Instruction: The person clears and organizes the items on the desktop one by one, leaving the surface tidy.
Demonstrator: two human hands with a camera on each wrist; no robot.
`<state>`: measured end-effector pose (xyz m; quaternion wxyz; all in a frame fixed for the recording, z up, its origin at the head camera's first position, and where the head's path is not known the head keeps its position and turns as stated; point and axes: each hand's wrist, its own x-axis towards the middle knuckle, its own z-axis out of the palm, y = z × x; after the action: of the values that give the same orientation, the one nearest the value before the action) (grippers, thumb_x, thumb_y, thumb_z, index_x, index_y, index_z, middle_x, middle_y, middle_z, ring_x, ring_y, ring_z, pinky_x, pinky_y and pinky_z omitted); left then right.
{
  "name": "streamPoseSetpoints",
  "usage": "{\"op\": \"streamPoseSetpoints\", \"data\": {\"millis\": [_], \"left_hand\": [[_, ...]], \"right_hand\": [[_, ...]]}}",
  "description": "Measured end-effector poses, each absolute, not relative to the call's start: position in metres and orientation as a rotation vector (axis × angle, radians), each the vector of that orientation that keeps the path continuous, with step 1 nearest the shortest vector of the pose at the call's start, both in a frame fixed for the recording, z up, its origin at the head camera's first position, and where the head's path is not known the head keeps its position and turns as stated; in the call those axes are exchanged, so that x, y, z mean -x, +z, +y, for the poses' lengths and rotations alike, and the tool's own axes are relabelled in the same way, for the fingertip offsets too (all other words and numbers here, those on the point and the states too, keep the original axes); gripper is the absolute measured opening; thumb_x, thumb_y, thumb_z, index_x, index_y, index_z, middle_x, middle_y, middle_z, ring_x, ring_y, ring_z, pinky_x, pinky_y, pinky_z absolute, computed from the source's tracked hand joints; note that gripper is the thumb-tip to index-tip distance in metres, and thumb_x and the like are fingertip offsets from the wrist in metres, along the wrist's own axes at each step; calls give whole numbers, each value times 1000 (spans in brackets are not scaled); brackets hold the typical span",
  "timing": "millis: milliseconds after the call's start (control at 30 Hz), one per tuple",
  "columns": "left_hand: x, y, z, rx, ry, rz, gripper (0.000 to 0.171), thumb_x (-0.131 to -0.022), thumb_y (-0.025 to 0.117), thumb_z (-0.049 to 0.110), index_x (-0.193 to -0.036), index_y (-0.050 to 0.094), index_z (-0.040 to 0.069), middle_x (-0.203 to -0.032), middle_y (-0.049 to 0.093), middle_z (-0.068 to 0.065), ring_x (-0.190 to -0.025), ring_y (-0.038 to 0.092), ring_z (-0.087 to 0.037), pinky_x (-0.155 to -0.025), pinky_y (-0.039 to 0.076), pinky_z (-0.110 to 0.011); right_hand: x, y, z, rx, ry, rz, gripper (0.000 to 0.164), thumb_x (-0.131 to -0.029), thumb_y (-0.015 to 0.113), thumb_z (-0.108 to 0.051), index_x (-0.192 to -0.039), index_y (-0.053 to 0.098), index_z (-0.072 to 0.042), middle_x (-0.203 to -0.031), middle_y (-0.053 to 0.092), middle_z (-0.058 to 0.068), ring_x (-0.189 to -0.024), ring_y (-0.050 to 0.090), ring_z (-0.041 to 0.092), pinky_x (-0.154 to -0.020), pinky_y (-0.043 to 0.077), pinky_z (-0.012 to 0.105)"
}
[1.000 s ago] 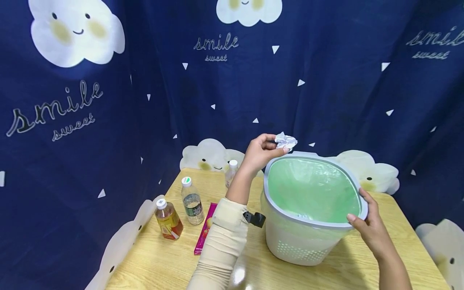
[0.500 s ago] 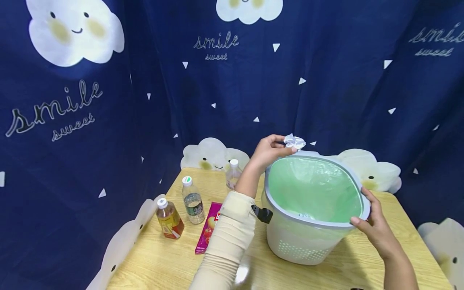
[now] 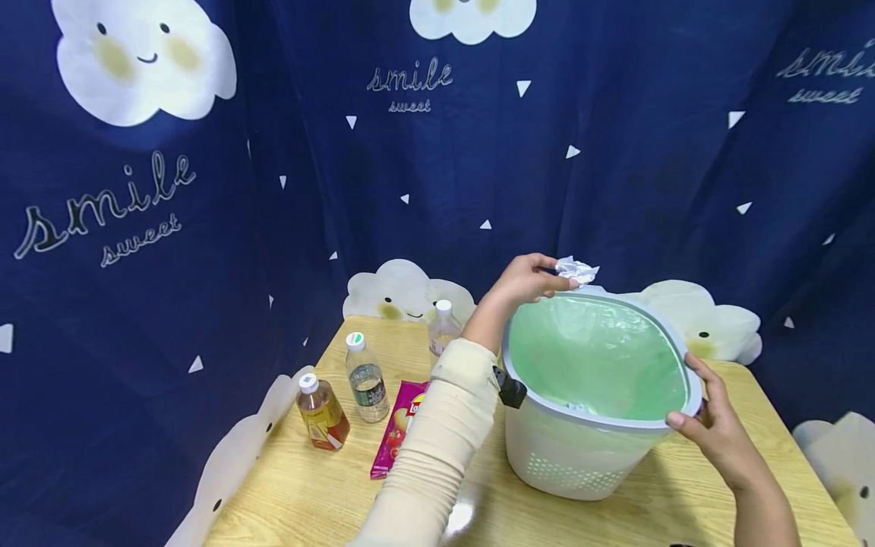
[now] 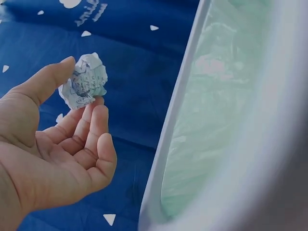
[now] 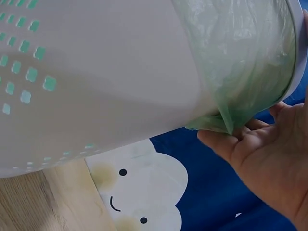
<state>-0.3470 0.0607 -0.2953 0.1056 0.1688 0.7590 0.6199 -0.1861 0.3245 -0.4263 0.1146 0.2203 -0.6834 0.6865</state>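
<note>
My left hand (image 3: 522, 285) pinches a crumpled ball of paper (image 3: 577, 271) between thumb and fingertips, close over the back-left rim of a trash bin. Printed marks show on the paper (image 4: 85, 83) in the left wrist view. The pale bin (image 3: 563, 463) is lined with a green plastic bag (image 3: 595, 349) and has a grey rim with small holes low on its wall. At the bin's right side my right hand (image 3: 718, 429) grips the rim, thumb toward the front and fingers on the outer side. In the right wrist view, gathered bag plastic (image 5: 224, 118) hangs by the thumb.
Left of the bin, on the wooden table (image 3: 273, 501), stand a tea-coloured bottle (image 3: 323, 418), a clear bottle (image 3: 368, 387) and another clear bottle (image 3: 443, 330) farther back. A magenta snack packet (image 3: 395, 441) lies partly under the left sleeve's outline. A blue curtain (image 3: 437, 167) hangs behind.
My left hand has moved right with the paper ball, along the bin's back rim. More of the snack packet and rear bottle shows. The right hand keeps its hold on the rim.
</note>
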Motion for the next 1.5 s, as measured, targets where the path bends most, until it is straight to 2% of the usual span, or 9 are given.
{"op": "streamPoseSetpoints", "data": {"millis": [167, 367, 467, 600, 733, 1000, 1200, 1500], "left_hand": [[350, -284, 63, -485, 1784, 2226, 48, -75, 79, 19, -117, 58, 9, -91, 63, 2, -80, 63, -16, -81, 48, -39], [354, -273, 66, -531, 1715, 2168, 52, -75, 78, 15, -122, 56, 10, -92, 65, 2, -87, 64, -20, -70, 49, -32], [357, -274, 69, -525, 1650, 2121, 48, -74, 78, 10, -118, 59, 12, -90, 65, 1, -87, 63, -20, -71, 48, -34], [358, -278, 76, -478, 1551, 2144, 40, -72, 79, 6, -108, 64, 16, -86, 67, -1, -76, 62, -17, -74, 45, -38], [357, -281, 81, -411, 1483, 2191, 36, -70, 80, 5, -101, 67, 19, -83, 66, 0, -66, 57, -17, -72, 45, -37], [361, -292, 81, -337, 1413, 2158, 36, -69, 80, 3, -100, 68, 19, -83, 66, -2, -74, 59, -23, -75, 45, -38], [363, -299, 78, -319, 1383, 2134, 36, -70, 79, 2, -100, 68, 20, -82, 65, -1, -64, 55, -19, -65, 42, -33], [363, -304, 79, -308, 1367, 2099, 34, -71, 78, 0, -97, 69, 19, -82, 66, -1, -65, 56, -18, -67, 42, -33]], "right_hand": [[186, -426, 326, -633, 2027, -1963, 80, -80, 48, 23, -147, 17, -8, -107, 59, 1, -87, 63, 9, -70, 50, 19], [187, -427, 325, -607, 2022, -1966, 80, -80, 50, 22, -147, 19, -9, -100, 63, 2, -82, 64, 11, -68, 50, 20], [187, -429, 325, -584, 2011, -1975, 81, -80, 53, 21, -147, 20, -11, -96, 64, 2, -79, 64, 11, -65, 50, 20], [187, -430, 326, -561, 2002, -1982, 81, -80, 53, 20, -147, 20, -11, -94, 64, 2, -76, 65, 11, -63, 50, 21], [186, -430, 326, -549, 1980, -2006, 80, -80, 52, 17, -147, 19, -12, -95, 63, 2, -77, 64, 10, -64, 50, 21], [186, -429, 326, -572, 1936, -2019, 80, -80, 51, 18, -147, 20, -12, -108, 57, 0, -87, 61, 8, -67, 50, 20], [187, -430, 325, -582, 1925, -2018, 78, -81, 49, 18, -147, 18, -11, -117, 51, 0, -92, 58, 7, -69, 49, 18], [186, -431, 324, -594, 1935, -2009, 77, -83, 50, 13, -147, 17, -11, -121, 47, 1, -95, 56, 7, -72, 48, 18]]}}
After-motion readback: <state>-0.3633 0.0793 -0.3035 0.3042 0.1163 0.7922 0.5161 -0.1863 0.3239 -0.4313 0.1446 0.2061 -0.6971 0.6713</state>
